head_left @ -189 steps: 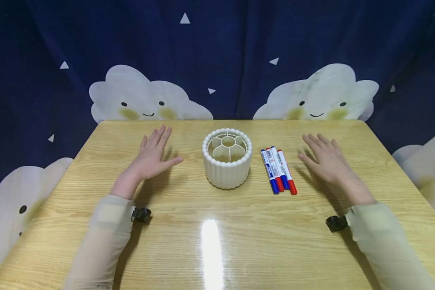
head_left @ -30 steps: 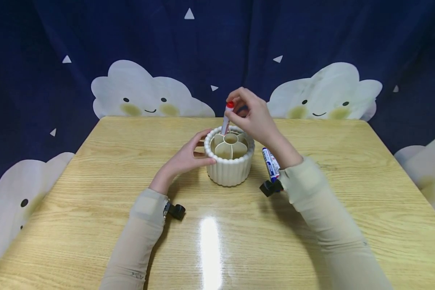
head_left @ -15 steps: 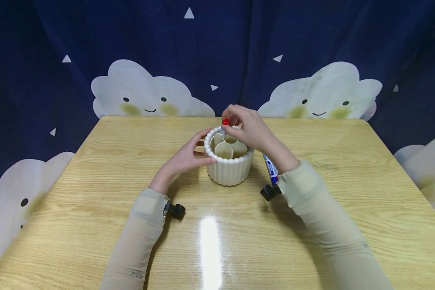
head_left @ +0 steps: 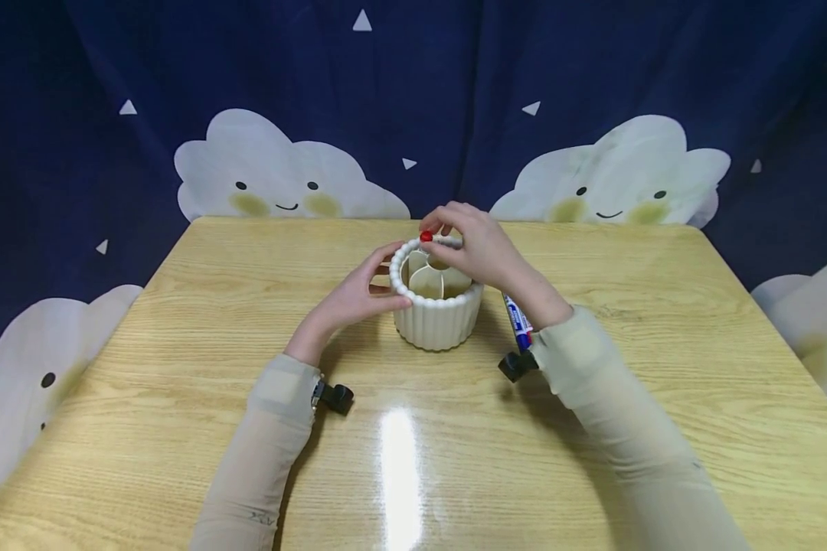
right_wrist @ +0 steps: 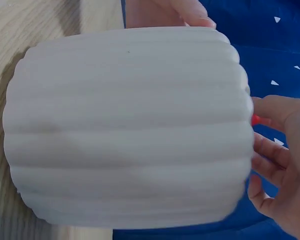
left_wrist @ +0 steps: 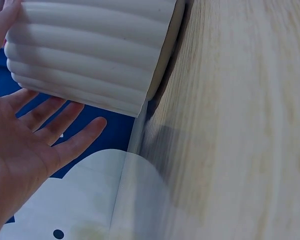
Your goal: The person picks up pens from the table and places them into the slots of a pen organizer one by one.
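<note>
A white ribbed pen holder (head_left: 436, 325) with a beaded rim and petal-shaped compartments stands on the table in the head view. My left hand (head_left: 353, 297) holds its left side, thumb at the near rim and fingers round the far side; the left wrist view shows the spread fingers along the ribbed wall (left_wrist: 90, 50). Over the far part of the rim, my right hand (head_left: 478, 243) pinches the red end of a whiteboard marker (head_left: 426, 236). The rest of that marker is hidden down in a back-left compartment. In the right wrist view the red end (right_wrist: 255, 120) shows just past the rim.
Other markers lie on the table right of the holder, partly hidden under my right forearm; a blue-capped one (head_left: 518, 321) shows. The wooden table (head_left: 248, 252) ends at a dark blue curtain (head_left: 441, 92) with clouds on it.
From four markers' row on the table, one red-ended marker was taken up by my right hand, then lowered into the holder. My left hand came in from the left to the holder and stays there.
</note>
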Tool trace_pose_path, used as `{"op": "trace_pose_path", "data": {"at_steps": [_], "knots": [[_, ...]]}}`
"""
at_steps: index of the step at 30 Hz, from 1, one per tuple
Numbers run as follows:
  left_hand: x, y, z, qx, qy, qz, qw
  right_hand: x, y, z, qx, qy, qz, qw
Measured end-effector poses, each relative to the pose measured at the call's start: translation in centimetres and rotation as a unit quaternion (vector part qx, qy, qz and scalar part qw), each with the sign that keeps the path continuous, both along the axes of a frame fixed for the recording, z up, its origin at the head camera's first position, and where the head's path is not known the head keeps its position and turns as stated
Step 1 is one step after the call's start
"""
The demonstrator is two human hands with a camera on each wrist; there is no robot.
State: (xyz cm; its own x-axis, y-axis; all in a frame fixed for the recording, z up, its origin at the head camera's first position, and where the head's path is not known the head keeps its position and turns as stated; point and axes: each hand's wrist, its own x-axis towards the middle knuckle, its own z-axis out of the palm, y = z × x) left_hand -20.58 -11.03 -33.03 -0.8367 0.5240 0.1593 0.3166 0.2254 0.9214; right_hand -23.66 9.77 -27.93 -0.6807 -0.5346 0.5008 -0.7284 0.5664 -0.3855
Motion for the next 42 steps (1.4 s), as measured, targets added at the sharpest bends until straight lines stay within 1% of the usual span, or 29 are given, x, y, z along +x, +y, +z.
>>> {"op": "trace_pose_path", "data": {"at_steps": [4, 7, 10, 13, 19, 22, 24, 29, 35, 38, 42], "knots": [[-0.1, 0.1, 0.0, -0.002, 0.001, 0.002, 1.0000, 0.2, 1.1, 0.3, -0.012, -0.023, -0.013, 1.000], [-0.1, 0.1, 0.0, -0.003, 0.005, 0.003, 1.0000, 0.3, 2.3, 0.4, -0.016, -0.038, -0.039, 0.998], [-0.1, 0.0, 0.0, -0.002, 0.005, 0.004, 1.0000, 0.2, 3.7, 0.3, -0.008, -0.049, -0.065, 0.997], [0.0, -0.1, 0.0, 0.000, 0.003, 0.006, 1.0000, 0.0, 5.1, -0.2, 0.006, -0.062, -0.081, 0.995], [0.0, -0.1, 0.0, -0.003, 0.003, 0.009, 0.9999, -0.6, 7.6, -2.2, 0.029, -0.101, -0.103, 0.989], [0.0, 0.0, 0.0, -0.004, 0.004, 0.009, 0.9999, -1.0, 8.5, -3.4, 0.049, -0.128, -0.113, 0.984], [0.0, 0.0, 0.0, -0.005, 0.005, 0.008, 0.9999, -1.1, 9.0, -4.0, 0.063, -0.151, -0.124, 0.979], [-0.1, 0.1, -0.2, -0.002, 0.003, 0.006, 1.0000, -1.4, 10.0, -5.3, 0.107, -0.202, -0.149, 0.962], [-0.2, 0.0, -0.3, 0.003, 0.001, 0.006, 1.0000, -1.8, 10.7, -6.5, 0.161, -0.247, -0.162, 0.942], [-0.2, 0.0, -0.3, 0.005, -0.001, 0.003, 1.0000, -2.0, 10.9, -7.0, 0.171, -0.255, -0.167, 0.937], [-0.2, 0.1, -0.3, 0.011, -0.003, 0.002, 0.9999, -2.1, 11.2, -7.3, 0.176, -0.250, -0.172, 0.936]]}}
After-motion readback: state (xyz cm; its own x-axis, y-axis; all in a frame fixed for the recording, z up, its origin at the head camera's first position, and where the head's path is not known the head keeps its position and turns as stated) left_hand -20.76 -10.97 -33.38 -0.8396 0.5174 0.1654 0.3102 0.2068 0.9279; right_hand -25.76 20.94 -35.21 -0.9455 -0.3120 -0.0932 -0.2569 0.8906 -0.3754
